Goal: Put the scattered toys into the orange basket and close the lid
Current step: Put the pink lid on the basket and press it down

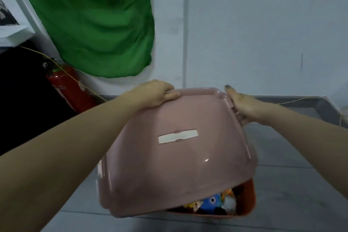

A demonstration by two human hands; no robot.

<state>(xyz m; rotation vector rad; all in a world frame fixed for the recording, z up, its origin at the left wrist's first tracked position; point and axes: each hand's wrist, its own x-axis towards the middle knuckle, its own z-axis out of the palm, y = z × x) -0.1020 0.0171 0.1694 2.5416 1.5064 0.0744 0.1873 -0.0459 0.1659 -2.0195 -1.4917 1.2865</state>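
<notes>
Nearest the lens were your two bare forearms, running up from the bottom corners to the big glossy pink plastic lid [178,156], and honestly that lid filled most of the shot. You had it tilted over the orange plastic basket [249,199], far edge up, near edge dipping low over the opening, so it wasn't seated yet. Only the basket's right wall and front rim showed beneath it.

Your left hand [156,93] was clamped on the lid's far-left corner, fingers curled over the raised rim. Your right hand [243,104] gripped the far-right edge by the moulded side tab, thumb flat along the top. Both were closed on the lid, well apart from each other, which looked like the right call for something that wide.

My read on handling: thin stiff plastic, light, a bit flexy across the middle, and shiny enough to slip if you'd pinched the smooth dome. The rim and corner lips were the places to hold. The pale handle strip [177,136] lay flat in its recess, no use for lining things up.

Smallest bit: the jumbled toys [211,202] peeking out under the near edge, something blue with a dark round spot, yellow and white scraps beside it. They looked heaped near the rim, so I'd guess the lid could've caught on them.
</notes>
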